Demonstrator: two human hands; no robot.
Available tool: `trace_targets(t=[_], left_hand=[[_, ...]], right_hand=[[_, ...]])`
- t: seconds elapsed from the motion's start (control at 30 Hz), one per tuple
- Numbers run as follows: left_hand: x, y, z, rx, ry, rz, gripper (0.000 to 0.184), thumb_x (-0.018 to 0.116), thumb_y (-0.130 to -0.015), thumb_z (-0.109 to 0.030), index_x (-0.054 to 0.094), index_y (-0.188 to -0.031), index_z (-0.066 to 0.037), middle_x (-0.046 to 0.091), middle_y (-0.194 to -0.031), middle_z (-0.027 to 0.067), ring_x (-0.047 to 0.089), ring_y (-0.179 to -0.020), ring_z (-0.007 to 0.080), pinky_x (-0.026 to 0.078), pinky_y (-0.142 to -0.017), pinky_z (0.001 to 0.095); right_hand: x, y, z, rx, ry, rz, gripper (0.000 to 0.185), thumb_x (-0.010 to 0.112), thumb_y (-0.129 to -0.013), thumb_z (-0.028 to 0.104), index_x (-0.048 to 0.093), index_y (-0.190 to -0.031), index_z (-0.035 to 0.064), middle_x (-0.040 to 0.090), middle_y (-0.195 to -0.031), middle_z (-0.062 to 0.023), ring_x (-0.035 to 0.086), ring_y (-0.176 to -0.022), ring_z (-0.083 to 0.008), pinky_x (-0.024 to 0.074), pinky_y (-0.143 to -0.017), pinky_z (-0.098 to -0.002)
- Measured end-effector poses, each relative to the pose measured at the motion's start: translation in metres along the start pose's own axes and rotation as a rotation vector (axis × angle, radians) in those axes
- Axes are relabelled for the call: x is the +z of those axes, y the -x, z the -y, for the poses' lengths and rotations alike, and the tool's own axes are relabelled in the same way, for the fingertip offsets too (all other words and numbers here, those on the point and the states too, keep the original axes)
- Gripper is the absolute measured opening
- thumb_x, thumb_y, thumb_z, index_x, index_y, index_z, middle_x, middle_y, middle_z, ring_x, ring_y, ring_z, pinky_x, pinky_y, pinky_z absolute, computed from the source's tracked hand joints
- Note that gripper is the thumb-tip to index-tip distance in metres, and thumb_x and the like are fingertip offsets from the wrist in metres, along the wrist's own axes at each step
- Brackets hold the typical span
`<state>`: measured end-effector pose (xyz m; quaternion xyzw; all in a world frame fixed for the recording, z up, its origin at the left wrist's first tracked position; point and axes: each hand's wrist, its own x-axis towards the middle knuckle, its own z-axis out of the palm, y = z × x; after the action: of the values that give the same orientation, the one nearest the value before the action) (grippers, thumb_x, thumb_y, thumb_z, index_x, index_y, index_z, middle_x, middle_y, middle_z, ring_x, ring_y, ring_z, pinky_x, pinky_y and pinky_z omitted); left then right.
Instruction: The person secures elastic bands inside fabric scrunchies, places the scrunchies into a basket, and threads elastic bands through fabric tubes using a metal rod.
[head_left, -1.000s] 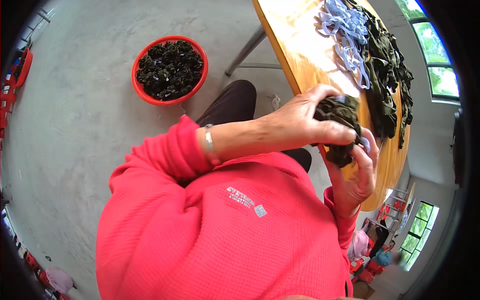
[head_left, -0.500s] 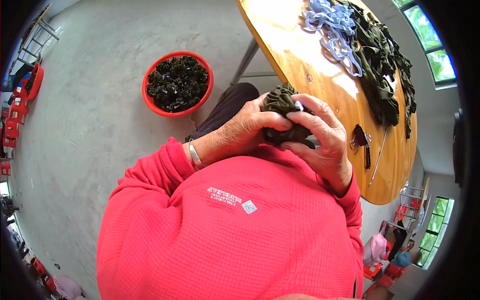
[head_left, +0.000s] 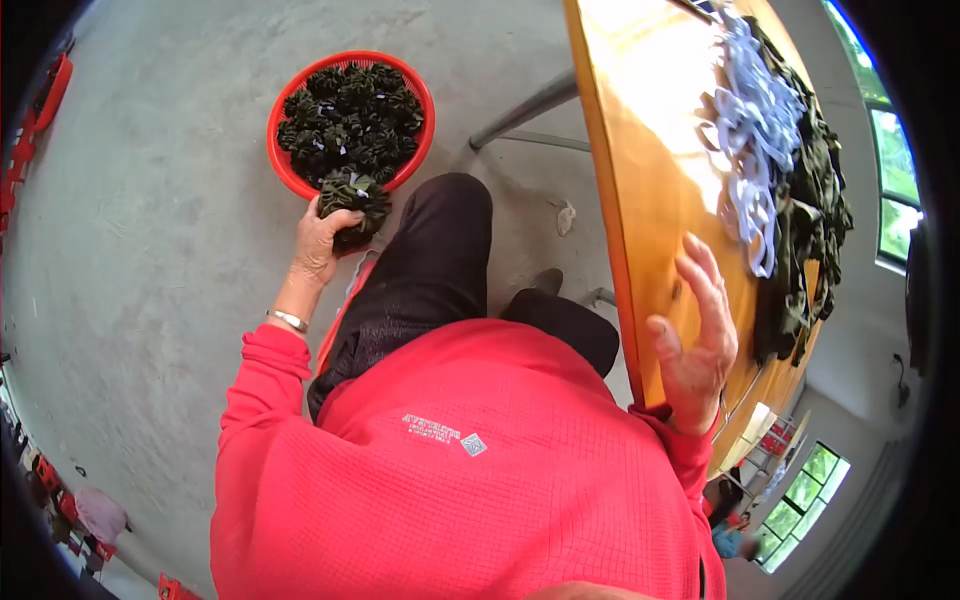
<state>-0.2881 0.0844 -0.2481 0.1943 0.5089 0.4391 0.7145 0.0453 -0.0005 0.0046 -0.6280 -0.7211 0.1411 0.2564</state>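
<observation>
Scrunchie [head_left: 367, 207] of dark-green fabric sits at the near rim of a red basket [head_left: 428, 116] full of similar scrunchies [head_left: 350, 118], gripped by the left hand [head_left: 321, 240], thumb pressed on top, other fingers mostly hidden. The right hand [head_left: 703, 350] hovers before the wooden table [head_left: 640, 180], thumb spread from extended fingers; pale-blue bands [head_left: 762, 112] and dark-green cloth [head_left: 826, 195] lie beyond.

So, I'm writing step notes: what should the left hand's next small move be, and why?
Probably ease the left hand slightly forward, bringing the dark green ruffled bundle it grips fully over the red basket. In this view the bundle overlaps the basket's near rim, and many similar dark bundles lie inside, so that looks like its place.
</observation>
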Motion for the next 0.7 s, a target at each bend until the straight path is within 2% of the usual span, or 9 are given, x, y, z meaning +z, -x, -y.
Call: trace_targets(t=[0.13, 0.17, 0.27, 0.3, 0.4, 0.5, 0.6, 0.63, 0.7], left_hand=[[-0.044, -0.080, 0.045, -0.084, -0.419, -0.253, 0.048, 0.067, -0.062, -0.007, 0.053, -0.107, -0.004, 0.061, -0.090, 0.0074, 0.061, -0.077, 0.0180, 0.054, -0.064, 0.0331], [-0.062, -0.110, 0.066, 0.019, -0.662, -0.249, 0.051, 0.070, -0.058, -0.010, 0.054, -0.106, -0.003, 0.061, -0.088, 0.0086, 0.060, -0.077, 0.0181, 0.052, -0.066, 0.0305], [-0.033, -0.150, 0.050, 0.080, -0.850, -0.124, 0.051, 0.070, -0.057, -0.012, 0.054, -0.105, -0.001, 0.061, -0.084, 0.0084, 0.059, -0.076, 0.0176, 0.050, -0.069, 0.0287], [-0.071, -0.200, 0.097, 0.346, -1.104, -0.117, 0.056, 0.070, -0.056, -0.013, 0.052, -0.108, -0.001, 0.059, -0.096, 0.0134, 0.061, -0.081, 0.0235, 0.050, -0.075, 0.0322], [-0.025, -0.236, 0.072, 0.557, -1.344, -0.088, 0.059, 0.071, -0.056, -0.011, 0.050, -0.111, -0.005, 0.051, -0.116, 0.0190, 0.059, -0.095, 0.0303, 0.050, -0.079, 0.0376], [0.009, -0.275, 0.061, 0.359, -1.538, 0.032, 0.057, 0.069, -0.060, -0.013, 0.049, -0.113, -0.008, 0.039, -0.127, 0.0200, 0.052, -0.102, 0.0383, 0.047, -0.082, 0.0454], [0.034, -0.293, 0.059, 0.300, -1.834, 0.155, 0.060, 0.072, -0.062, -0.013, 0.047, -0.117, -0.013, 0.034, -0.135, 0.0191, 0.049, -0.109, 0.0392, 0.049, -0.081, 0.0453], [0.028, -0.309, 0.075, 0.291, -1.891, 0.197, 0.061, 0.069, -0.065, -0.016, 0.045, -0.121, -0.017, 0.029, -0.141, 0.0153, 0.045, -0.114, 0.0422, 0.044, -0.083, 0.0525], [0.014, -0.328, 0.106, 0.521, -2.046, 0.124, 0.060, 0.065, -0.069, -0.016, 0.043, -0.125, -0.019, 0.025, -0.144, 0.0123, 0.039, -0.120, 0.0424, 0.040, -0.083, 0.0566]], right_hand=[[0.010, -0.024, -0.009, -0.013, 0.132, 0.083, 0.055, 0.070, -0.076, 0.034, 0.055, -0.116, -0.0006, 0.050, -0.126, -0.0208, 0.045, -0.119, -0.0371, 0.0348, -0.099, -0.0438], [0.009, -0.029, -0.011, 0.024, 0.127, 0.107, 0.062, 0.066, -0.077, 0.045, 0.053, -0.117, -0.0006, 0.049, -0.126, -0.0223, 0.043, -0.120, -0.0400, 0.0327, -0.100, -0.0466], [0.011, -0.039, -0.021, 0.046, 0.083, 0.084, 0.063, 0.063, -0.080, 0.046, 0.050, -0.120, -0.0006, 0.047, -0.128, -0.0231, 0.042, -0.120, -0.0422, 0.0324, -0.100, -0.0492], [0.011, -0.039, -0.023, 0.069, 0.063, 0.082, 0.065, 0.058, -0.082, 0.050, 0.048, -0.122, 0.0002, 0.044, -0.130, -0.0241, 0.040, -0.121, -0.0446, 0.0308, -0.100, -0.0523], [0.020, -0.048, -0.030, 0.096, 0.083, 0.001, 0.067, 0.055, -0.082, 0.054, 0.048, -0.122, 0.0003, 0.044, -0.130, -0.0242, 0.039, -0.121, -0.0459, 0.0286, -0.100, -0.0552], [0.026, -0.061, -0.036, 0.029, 0.248, 0.046, 0.065, 0.049, -0.085, 0.054, 0.048, -0.121, 0.0000, 0.044, -0.129, -0.0245, 0.039, -0.119, -0.0470, 0.0275, -0.099, -0.0573], [0.032, -0.059, -0.041, -0.038, 0.271, -0.002, 0.060, 0.044, -0.088, 0.049, 0.047, -0.119, -0.0019, 0.046, -0.127, -0.0246, 0.039, -0.119, -0.0477, 0.0294, -0.098, -0.0581], [0.035, -0.057, -0.044, -0.050, 0.250, -0.035, 0.059, 0.044, -0.088, 0.048, 0.047, -0.119, -0.0022, 0.046, -0.127, -0.0247, 0.039, -0.119, -0.0477, 0.0300, -0.098, -0.0583], [0.042, -0.051, -0.049, -0.044, 0.206, -0.124, 0.056, 0.040, -0.089, 0.046, 0.046, -0.117, -0.0020, 0.045, -0.126, -0.0254, 0.039, -0.119, -0.0483, 0.0328, -0.096, -0.0593]])
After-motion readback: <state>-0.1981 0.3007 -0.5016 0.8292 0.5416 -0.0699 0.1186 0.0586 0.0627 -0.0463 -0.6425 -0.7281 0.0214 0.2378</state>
